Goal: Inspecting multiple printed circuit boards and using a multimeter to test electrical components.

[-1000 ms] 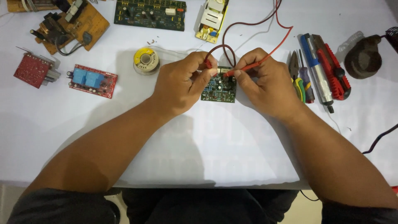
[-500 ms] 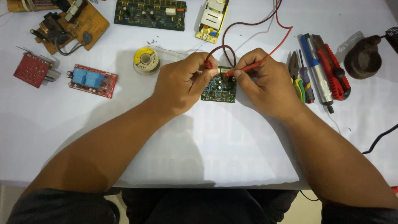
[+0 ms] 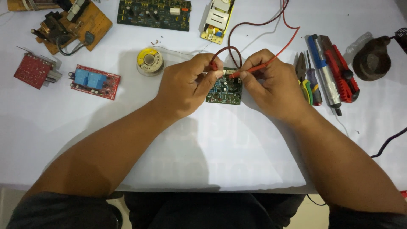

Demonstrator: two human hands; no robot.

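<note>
- Head view: the small green circuit board (image 3: 224, 90) lies flat on the white table (image 3: 220, 144), about mid-width and toward the far half, between both hands; its left and right ends are covered by fingers, so its full outline cannot be made out.
- The left hand (image 3: 186, 87) has its fingers curled tight around a dark red probe (image 3: 214, 65), thumb and forefinger pinching it near the board's far-left corner; the probe tip is hidden behind the fingertips.
- The right hand (image 3: 271, 85) pinches a bright red probe (image 3: 250, 69) between thumb and forefinger, the other fingers folded; its tip touches the board's far edge.
- The red leads (image 3: 271, 29) loop toward the table's far edge and are cut off there.
- Just left of the left hand sits a solder spool (image 3: 150, 60); a red relay board (image 3: 95, 81) lies further left.
- Right of the right hand lie pliers (image 3: 303, 76), a blue-and-grey desoldering pump (image 3: 324, 72) and a red cutter (image 3: 342, 74).
- Against 0.5 s earlier, both hands, both probes and the board sit in the same places; no change is visible.
</note>
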